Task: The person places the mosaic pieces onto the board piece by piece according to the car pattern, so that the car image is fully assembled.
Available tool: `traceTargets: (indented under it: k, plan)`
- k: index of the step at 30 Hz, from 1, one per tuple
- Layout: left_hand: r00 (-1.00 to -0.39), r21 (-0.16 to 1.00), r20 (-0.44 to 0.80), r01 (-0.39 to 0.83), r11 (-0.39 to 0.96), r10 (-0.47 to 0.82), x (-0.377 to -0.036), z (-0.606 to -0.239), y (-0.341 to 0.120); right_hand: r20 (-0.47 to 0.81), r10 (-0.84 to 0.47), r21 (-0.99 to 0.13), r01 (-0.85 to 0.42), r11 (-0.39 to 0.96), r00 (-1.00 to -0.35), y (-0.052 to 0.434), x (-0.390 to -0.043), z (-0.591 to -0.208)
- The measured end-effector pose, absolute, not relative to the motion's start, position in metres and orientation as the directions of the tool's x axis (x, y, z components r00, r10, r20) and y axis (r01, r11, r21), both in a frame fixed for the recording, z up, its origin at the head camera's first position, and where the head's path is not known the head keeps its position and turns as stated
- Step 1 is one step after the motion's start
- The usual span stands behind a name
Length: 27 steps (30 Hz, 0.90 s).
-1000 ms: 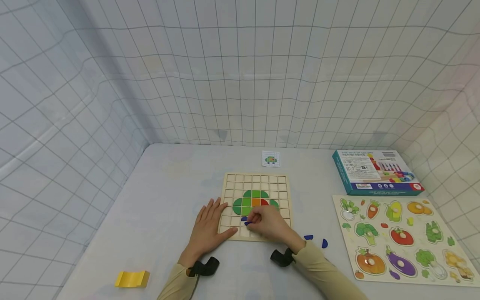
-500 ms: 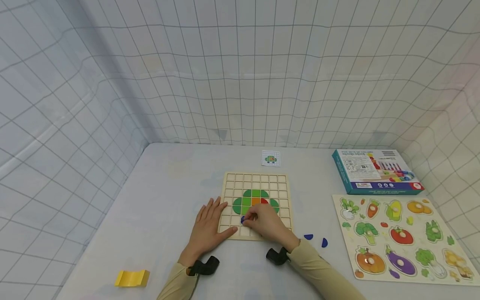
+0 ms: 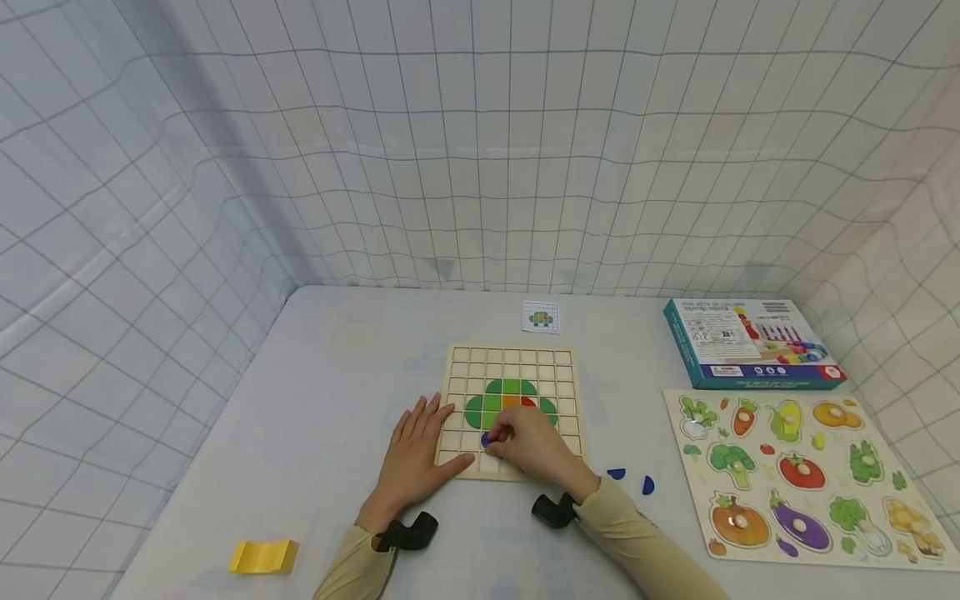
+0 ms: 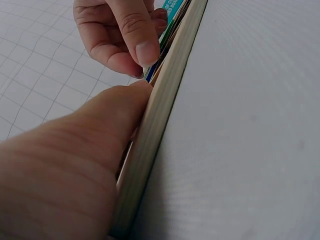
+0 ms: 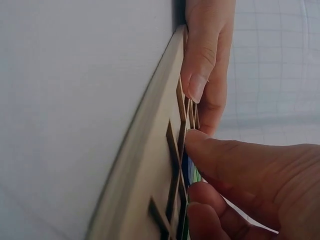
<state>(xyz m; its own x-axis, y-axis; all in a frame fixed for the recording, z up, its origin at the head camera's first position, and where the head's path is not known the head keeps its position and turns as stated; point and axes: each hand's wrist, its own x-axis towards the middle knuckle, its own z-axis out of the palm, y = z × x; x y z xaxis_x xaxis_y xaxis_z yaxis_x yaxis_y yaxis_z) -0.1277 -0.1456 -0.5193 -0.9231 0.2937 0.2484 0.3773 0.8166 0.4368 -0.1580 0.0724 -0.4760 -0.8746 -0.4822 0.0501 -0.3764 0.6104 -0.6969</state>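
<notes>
A wooden grid board (image 3: 460, 372) lies flat on the table. Green, orange and red pieces (image 3: 492, 402) fill some cells in its middle. My left hand (image 3: 414, 462) rests spread along the board's left edge, its thumb on the lower left corner. With thumb and forefinger, my right hand (image 3: 536, 442) pinches a blue half-circle piece (image 3: 486, 439) down in a cell just below the green ones. Blue shows there as a rounded shape, partly covered by the fingertips. Two more blue half-circles lie loose right of the board, one nearer (image 3: 616, 473) and one farther (image 3: 648, 485).
Behind the board lies a small pattern card (image 3: 541, 317) showing a similar coloured figure. A teal-edged box (image 3: 753, 343) and a vegetable puzzle board (image 3: 757, 454) occupy the right side. A yellow curved block (image 3: 263, 557) sits at the front left.
My right hand has shifted slightly left, and the blue piece in its fingers has gone from the cell's lower edge to against the other blue half. The left hand stays put.
</notes>
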Motion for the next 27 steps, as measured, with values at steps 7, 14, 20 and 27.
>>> traceTargets:
  k: [7, 14, 20, 27]
  plan:
    - [-0.924, 0.45, 0.246, 0.377, 0.81, 0.293, -0.127, -0.517, -0.145, 0.036, -0.491, -0.698, -0.373, 0.611, -0.87, 0.073, -0.159, -0.476]
    - [-0.926, 0.447, 0.239, 0.373, 0.813, 0.293, -0.127, -0.517, -0.145, 0.05, -0.485, -0.695, -0.379, 0.611, -0.873, 0.074, -0.161, -0.476]
    - [-0.925, 0.445, 0.245, 0.373, 0.814, 0.291, -0.127, -0.519, -0.145, 0.043, -0.482, -0.697, -0.372, 0.613, -0.875, 0.075, -0.161, -0.476]
    - [-0.929, 0.448, 0.234, 0.365, 0.816, 0.287, -0.127, -0.517, -0.145, 0.076, -0.482, -0.688, -0.396, 0.609, -0.873, 0.094, -0.161, -0.476]
